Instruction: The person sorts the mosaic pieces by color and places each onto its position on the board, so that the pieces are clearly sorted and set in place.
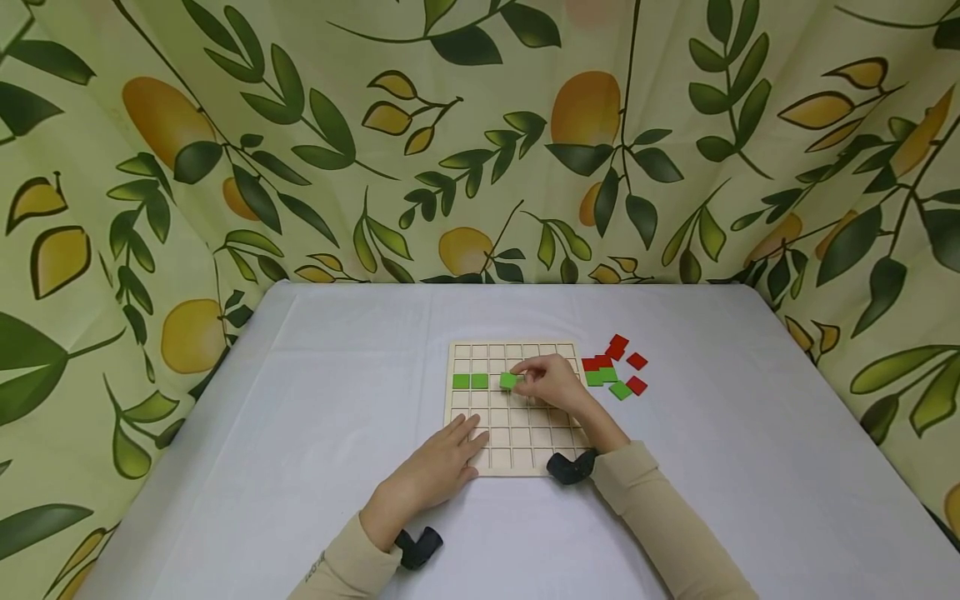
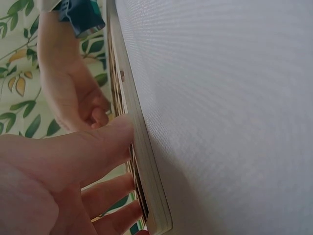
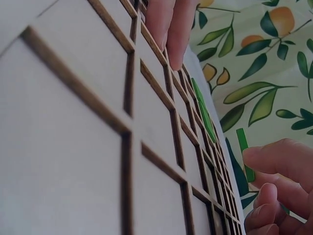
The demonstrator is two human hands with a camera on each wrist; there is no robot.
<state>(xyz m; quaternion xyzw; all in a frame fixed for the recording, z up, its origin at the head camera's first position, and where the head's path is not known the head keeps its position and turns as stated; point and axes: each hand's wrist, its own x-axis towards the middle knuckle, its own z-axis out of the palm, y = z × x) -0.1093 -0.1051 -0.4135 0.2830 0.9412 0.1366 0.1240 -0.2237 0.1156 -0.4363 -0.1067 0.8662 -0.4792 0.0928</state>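
A pale wooden grid board [image 1: 525, 437] lies on the table. Two green square tiles [image 1: 470, 381] sit side by side in its cells at the left. Between thumb and fingertips my right hand [image 1: 551, 382] pinches another green square tile [image 3: 245, 155], held above the board. A bit of green [image 3: 284, 209] also shows under that hand's curled fingers; how it is held cannot be told. My left hand [image 1: 442, 460] rests at the board's near left corner with fingers extended on top. Its thumb [image 2: 110, 139] touches the board's near edge in the left wrist view.
Right of the board lie several loose red tiles [image 1: 637, 361] and green tiles [image 1: 621, 390], some overlapping. A white cloth [image 1: 337, 400] covers the table. Black wrist devices [image 1: 572, 467] sit on both wrists. Behind hangs a leaf-and-fruit patterned curtain [image 1: 480, 150].
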